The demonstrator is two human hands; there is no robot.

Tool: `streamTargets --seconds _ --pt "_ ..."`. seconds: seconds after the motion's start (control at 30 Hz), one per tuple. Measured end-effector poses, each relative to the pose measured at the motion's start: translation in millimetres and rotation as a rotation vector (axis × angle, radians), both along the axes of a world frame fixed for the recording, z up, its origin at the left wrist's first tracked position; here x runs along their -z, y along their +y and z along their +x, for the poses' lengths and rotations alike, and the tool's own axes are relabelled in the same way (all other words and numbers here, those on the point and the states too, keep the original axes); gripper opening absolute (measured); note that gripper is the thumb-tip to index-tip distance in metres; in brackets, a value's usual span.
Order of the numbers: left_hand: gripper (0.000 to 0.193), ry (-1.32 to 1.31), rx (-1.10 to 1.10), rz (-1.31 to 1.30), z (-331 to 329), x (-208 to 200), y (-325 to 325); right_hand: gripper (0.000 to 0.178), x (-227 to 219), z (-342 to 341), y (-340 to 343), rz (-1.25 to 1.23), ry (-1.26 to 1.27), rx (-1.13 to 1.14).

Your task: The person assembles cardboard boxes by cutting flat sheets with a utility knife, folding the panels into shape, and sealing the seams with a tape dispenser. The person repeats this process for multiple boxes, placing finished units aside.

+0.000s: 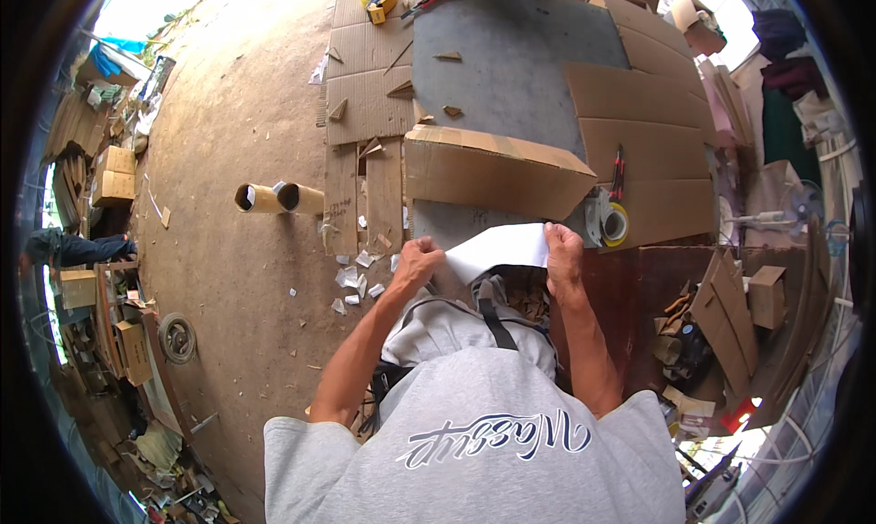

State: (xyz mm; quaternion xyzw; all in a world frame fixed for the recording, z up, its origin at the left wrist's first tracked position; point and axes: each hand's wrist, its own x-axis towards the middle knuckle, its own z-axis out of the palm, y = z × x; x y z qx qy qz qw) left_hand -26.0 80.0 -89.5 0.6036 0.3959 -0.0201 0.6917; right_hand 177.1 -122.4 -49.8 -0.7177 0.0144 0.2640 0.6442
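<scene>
A white sheet of paper (500,249) is stretched between my hands, above my lap and close to the near edge of the work surface. My left hand (420,263) is closed at its left end, fingers pinched together. At the opposite end my right hand (565,248) grips the upper right corner between thumb and fingers. Just beyond the paper lies a long folded cardboard piece (497,172), its top flap tilted. To the right of it are a roll of tape (615,225) and a red-and-black cutter knife (618,173).
Flattened cardboard (648,150) and a grey sheet (511,58) cover the work surface. A yellow tape roll (377,2) and a red-handled tool (427,2) lie at the far side. Cardboard tubes (301,198) stand left. Paper scraps (348,277) litter the floor.
</scene>
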Motion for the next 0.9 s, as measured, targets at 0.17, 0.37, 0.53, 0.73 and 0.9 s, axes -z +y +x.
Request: streamTargets --seconds 0.17,0.37,0.53,0.73,0.9 --pt "0.058 -0.073 -0.028 0.851 14 -12 -6 0.034 9 1 10 -0.231 -0.338 -0.072" --pt "0.091 -0.489 0.358 1.092 49 -71 -50 0.034 1 -26 36 -0.225 -0.369 -0.084" --pt "0.060 -0.568 0.165 0.977 67 -27 -48 0.029 -1 -32 47 0.057 0.080 0.054" --pt "0.016 -0.477 -0.114 0.388 76 40 -32 0.035 12 -18 64 0.013 0.343 0.085" --pt "0.023 -0.327 -0.140 -0.250 93 58 14 0.036 22 4 73 0.121 0.144 -0.022"
